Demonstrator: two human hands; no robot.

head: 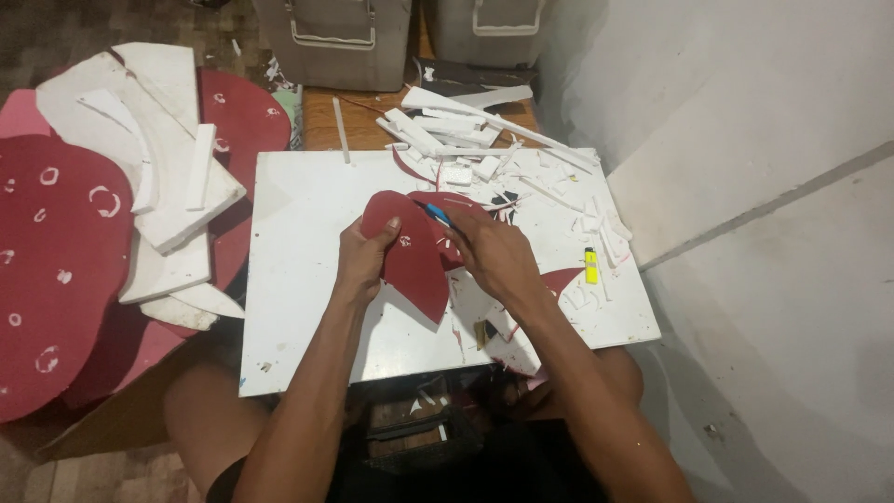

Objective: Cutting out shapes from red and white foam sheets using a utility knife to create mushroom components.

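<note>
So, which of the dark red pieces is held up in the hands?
The curved, petal-shaped red piece over the white board, pinched by the left hand. The other red sheets lie flat at the left.

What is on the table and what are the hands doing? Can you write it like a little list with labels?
Place: white board used as a low table
Left hand: grips a dark red curved foam piece
Right hand: holds a blue-handled cutter against the red piece
Scraps: white foam strips piled at the far edge
Small item: yellow lighter on the board, right of the hands
Left side: big red sheet with white foam slabs on it
</note>
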